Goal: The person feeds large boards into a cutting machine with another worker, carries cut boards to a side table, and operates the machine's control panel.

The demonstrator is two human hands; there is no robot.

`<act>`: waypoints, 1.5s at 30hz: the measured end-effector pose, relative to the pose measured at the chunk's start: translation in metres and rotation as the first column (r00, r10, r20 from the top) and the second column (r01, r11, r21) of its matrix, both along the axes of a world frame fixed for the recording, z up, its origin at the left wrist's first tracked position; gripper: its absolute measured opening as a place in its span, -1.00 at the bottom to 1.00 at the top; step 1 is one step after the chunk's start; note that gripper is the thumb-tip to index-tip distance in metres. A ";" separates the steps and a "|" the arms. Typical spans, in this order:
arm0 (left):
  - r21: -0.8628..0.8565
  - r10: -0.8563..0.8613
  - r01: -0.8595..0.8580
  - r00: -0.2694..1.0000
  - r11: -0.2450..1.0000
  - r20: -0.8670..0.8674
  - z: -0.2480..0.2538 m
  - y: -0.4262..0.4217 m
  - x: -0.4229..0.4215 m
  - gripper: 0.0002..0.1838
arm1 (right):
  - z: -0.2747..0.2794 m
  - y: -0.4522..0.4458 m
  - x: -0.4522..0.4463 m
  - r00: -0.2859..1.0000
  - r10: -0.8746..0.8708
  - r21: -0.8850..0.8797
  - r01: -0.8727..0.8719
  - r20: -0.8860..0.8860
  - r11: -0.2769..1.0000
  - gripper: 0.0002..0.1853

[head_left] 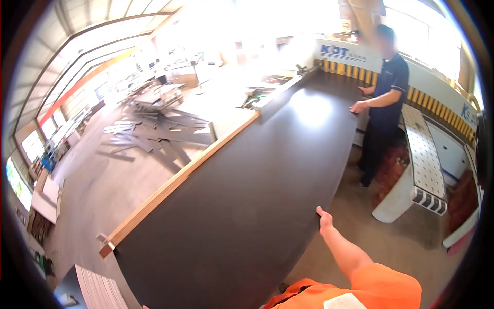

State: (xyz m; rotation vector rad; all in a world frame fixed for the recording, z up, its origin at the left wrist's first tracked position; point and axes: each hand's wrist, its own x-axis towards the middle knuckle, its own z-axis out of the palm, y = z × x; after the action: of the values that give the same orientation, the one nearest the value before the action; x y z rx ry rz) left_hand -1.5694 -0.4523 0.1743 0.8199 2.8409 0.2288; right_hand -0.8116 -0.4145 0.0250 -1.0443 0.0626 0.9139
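Observation:
A large dark board [242, 201] with a smooth, glossy face stretches from the bottom of the view to the saw machine at the back. My right hand [324, 221] grips its right edge, thumb on top and the other fingers hidden beneath. Only a sliver of my left hand [145, 307] shows at the bottom frame edge, by the near end of the board; its fingers are out of sight. Farther along the same edge, a co-worker [383, 98] in dark clothes has both hands at the board.
A wooden rail [180, 177] runs along the board's left side. The machine [350, 54] has yellow-and-black strips. A perforated support table [424, 149] stands at right. Offcut strips [149, 131] litter the floor at left, and stacked panels [95, 288] sit bottom left.

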 end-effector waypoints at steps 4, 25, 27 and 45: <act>0.268 -0.003 0.006 1.000 0.963 -0.012 -0.106 0.016 -0.092 -0.35 | 0.008 -0.002 -0.005 1.000 0.007 -0.089 -0.005 0.020 0.996 -0.52; 0.066 0.134 -0.136 0.990 0.989 0.034 -0.063 0.013 -0.059 -0.27 | 0.003 -0.002 0.011 0.970 0.243 -0.056 -0.244 -0.023 0.968 -0.40; 0.087 0.123 -0.125 0.992 0.988 0.030 -0.066 0.012 -0.062 -0.27 | 0.002 -0.003 0.012 0.966 0.257 -0.049 -0.258 -0.021 0.965 -0.40; 0.441 -0.382 -0.053 0.415 0.896 0.826 -0.120 0.001 -0.174 -0.37 | 0.007 -0.143 -0.354 0.970 0.243 -0.325 -0.219 0.033 0.920 -0.64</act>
State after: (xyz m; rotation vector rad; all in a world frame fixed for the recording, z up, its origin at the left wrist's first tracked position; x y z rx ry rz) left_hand -1.7431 -0.4517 0.0541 0.7115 1.6433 0.9437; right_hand -1.1660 -0.5573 0.0317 -1.4081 0.0265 1.1029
